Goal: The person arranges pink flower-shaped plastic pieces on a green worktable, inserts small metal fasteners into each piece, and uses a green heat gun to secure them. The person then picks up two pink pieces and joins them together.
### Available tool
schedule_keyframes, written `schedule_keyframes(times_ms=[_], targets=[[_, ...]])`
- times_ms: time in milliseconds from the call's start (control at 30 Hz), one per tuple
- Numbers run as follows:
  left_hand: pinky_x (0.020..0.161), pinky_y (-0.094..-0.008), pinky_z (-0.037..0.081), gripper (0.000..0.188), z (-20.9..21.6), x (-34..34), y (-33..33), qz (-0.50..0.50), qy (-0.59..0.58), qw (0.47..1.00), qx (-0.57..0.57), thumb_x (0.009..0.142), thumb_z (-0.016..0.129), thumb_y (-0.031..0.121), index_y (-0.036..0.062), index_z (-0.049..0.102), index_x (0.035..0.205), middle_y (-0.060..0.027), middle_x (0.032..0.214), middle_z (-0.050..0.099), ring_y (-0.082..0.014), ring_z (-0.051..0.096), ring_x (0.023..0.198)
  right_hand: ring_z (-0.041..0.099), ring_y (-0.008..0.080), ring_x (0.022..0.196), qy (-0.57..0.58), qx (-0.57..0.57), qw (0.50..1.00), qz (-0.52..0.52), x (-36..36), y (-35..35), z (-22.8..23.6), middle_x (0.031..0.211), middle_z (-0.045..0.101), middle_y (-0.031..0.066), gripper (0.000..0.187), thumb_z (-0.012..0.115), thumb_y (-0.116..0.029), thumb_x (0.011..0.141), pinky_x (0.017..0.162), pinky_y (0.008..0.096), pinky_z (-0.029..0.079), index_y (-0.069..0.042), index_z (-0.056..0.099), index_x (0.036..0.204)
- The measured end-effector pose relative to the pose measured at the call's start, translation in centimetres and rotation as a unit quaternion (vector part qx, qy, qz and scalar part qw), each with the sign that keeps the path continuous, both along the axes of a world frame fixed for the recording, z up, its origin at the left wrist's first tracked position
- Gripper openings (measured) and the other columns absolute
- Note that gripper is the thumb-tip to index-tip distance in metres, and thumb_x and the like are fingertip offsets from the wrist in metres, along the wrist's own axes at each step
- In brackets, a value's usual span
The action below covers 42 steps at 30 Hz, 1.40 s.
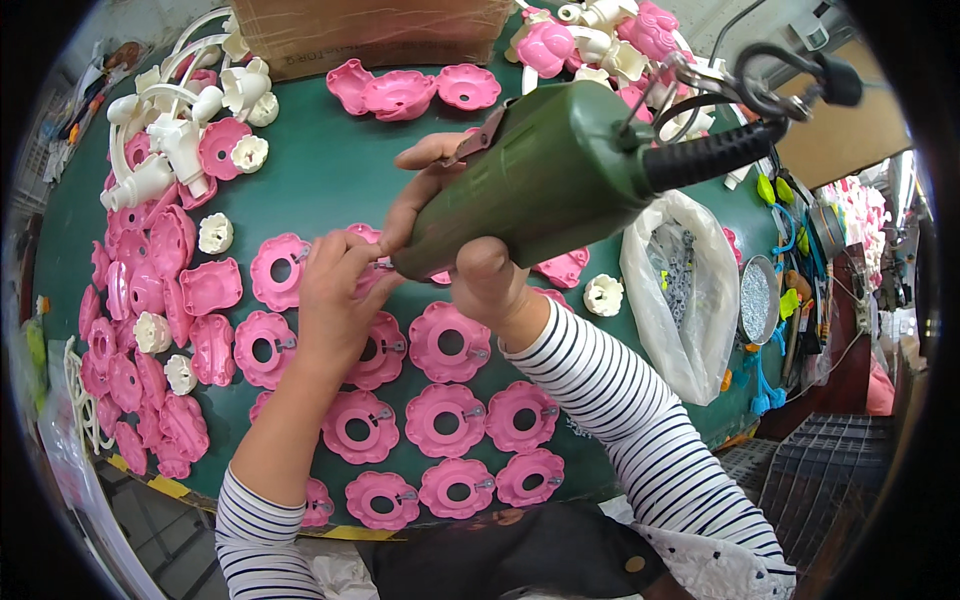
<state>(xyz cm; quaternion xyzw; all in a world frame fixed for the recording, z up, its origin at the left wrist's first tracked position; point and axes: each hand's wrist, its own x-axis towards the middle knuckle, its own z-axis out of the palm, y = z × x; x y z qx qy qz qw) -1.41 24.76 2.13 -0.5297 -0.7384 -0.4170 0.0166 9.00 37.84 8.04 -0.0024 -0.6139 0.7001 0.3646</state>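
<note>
My right hand (487, 285) is wrapped round a thick green electric screwdriver (545, 165), tilted so its nose points down and left. A black cable sleeve (715, 155) leaves its rear end, beside a metal hook. At the nose, my left hand (335, 295) has its fingers closed on a pink flower-shaped plastic part (372, 283), mostly hidden by the fingers. A small grey piece shows there, but the driver's tip is hard to make out. Below my hands lie rows of similar pink parts (445, 420) with round centre holes, most carrying a small grey clip.
Pink shells (170, 240) and white fittings (175, 150) are heaped on the left of the green table (320, 150). A cardboard box (370, 40) stands at the back. On the right are a plastic bag (700, 350) of small grey pieces and a round tin (757, 300) of screw-like bits.
</note>
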Motion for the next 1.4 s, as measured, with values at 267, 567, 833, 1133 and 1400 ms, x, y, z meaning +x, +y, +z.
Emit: schedule_keyframes(times_ms=[267,567,833,1133,1400], targets=[[0.078,-0.042,0.049,0.022,-0.5,-0.5,0.6,0.006,-0.016,0.998,-0.063,0.072,0.079,0.003,0.0014,0.066,0.089,-0.0108,0.091,0.054,-0.0312,0.056,0.089,0.061,0.0143,0.072,0.091,-0.041,0.995,0.009,-1.8,0.2,-1.9,0.086,0.061,0.0059,0.063,0.08,-0.042,0.079,0.064,0.0284,0.051,0.003,0.054,0.115],[0.079,-0.0434,0.049,0.039,-1.5,-1.1,0.3,-0.003,-0.07,0.997,-0.045,0.071,0.077,0.0,0.0033,0.068,0.109,-0.011,0.094,0.054,-0.0323,0.056,0.091,0.062,0.0182,0.084,0.009,0.031,0.996,0.085,-2.0,0.4,-4.4,0.116,0.049,0.01,0.085,0.084,-0.049,0.079,0.07,0.0322,0.054,-0.003,0.036,0.133],[0.078,-0.0427,0.048,0.014,-0.5,-0.2,0.5,0.002,-0.047,0.997,-0.063,0.075,0.075,0.001,0.0002,0.067,0.087,-0.0132,0.089,0.056,-0.0325,0.058,0.088,0.064,0.0208,0.069,0.009,0.025,0.997,-0.07,0.9,1.5,-0.2,0.084,0.063,0.0121,0.097,0.05,-0.082,0.085,0.065,0.0354,0.054,0.005,0.043,0.128],[0.078,-0.0382,0.05,0.016,-0.9,1.6,0.8,0.057,-0.007,0.997,-0.054,0.087,0.068,0.006,0.0012,0.064,0.101,-0.0128,0.095,0.059,-0.0278,0.06,0.091,0.064,0.0227,0.065,-0.003,-0.035,0.998,-0.043,19.3,1.0,2.0,0.074,0.061,0.0126,0.11,0.047,-0.09,0.078,0.062,0.037,0.057,0.008,0.043,0.127],[0.079,-0.0416,0.049,0.02,1.8,15.9,-0.7,-0.206,-0.042,0.977,-0.038,0.077,0.074,0.003,0.0041,0.064,0.095,-0.0118,0.093,0.06,-0.0309,0.058,0.091,0.065,0.0225,0.065,-0.034,-0.054,0.985,-0.158,23.8,-0.8,-2.5,0.073,0.063,0.0127,0.1,0.061,-0.081,0.079,0.064,0.0368,0.058,0.008,0.048,0.123]])
